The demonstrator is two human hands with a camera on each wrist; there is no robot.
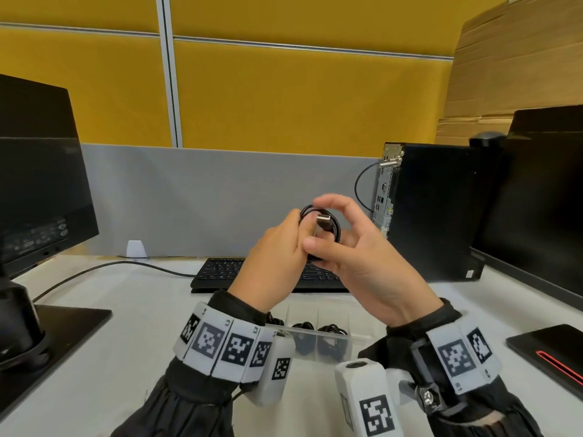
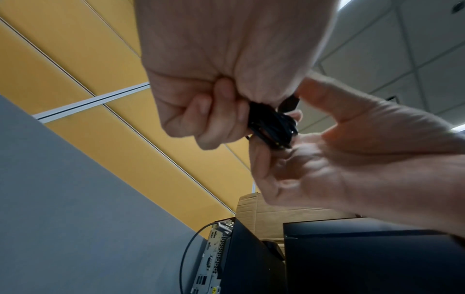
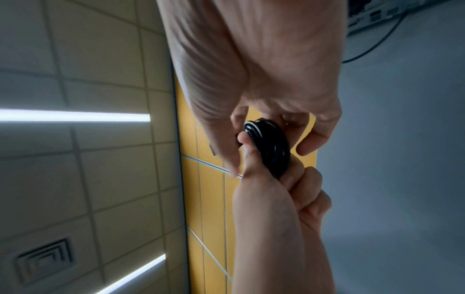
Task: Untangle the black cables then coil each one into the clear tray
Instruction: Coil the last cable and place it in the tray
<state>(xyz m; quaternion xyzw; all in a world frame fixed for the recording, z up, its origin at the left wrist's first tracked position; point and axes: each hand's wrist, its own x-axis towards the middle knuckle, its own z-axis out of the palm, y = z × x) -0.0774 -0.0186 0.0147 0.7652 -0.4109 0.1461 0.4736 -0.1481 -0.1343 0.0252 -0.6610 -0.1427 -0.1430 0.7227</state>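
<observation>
Both hands are raised above the desk with a coiled black cable [image 1: 336, 227] between them; its silver USB plug [image 1: 323, 220] lies across the coil. My left hand [image 1: 298, 227] grips the coil's left side, fingers curled round the bundle [image 2: 273, 125]. My right hand [image 1: 315, 224] arches over the coil [image 3: 270, 144], its index fingertip on the top loop and its thumb under the bottom. Below the wrists the clear tray [image 1: 358, 335] sits on the desk, with two coiled black cables [image 1: 332, 340] in its compartments. The wrists hide the tray's left part.
A black keyboard [image 1: 220, 272] lies behind the tray. A monitor [image 1: 38, 184] and its base [image 1: 63, 335] stand at left, a PC tower [image 1: 435, 209] and second monitor [image 1: 542, 200] at right. A black pad with a red stripe [image 1: 552, 351] lies at right.
</observation>
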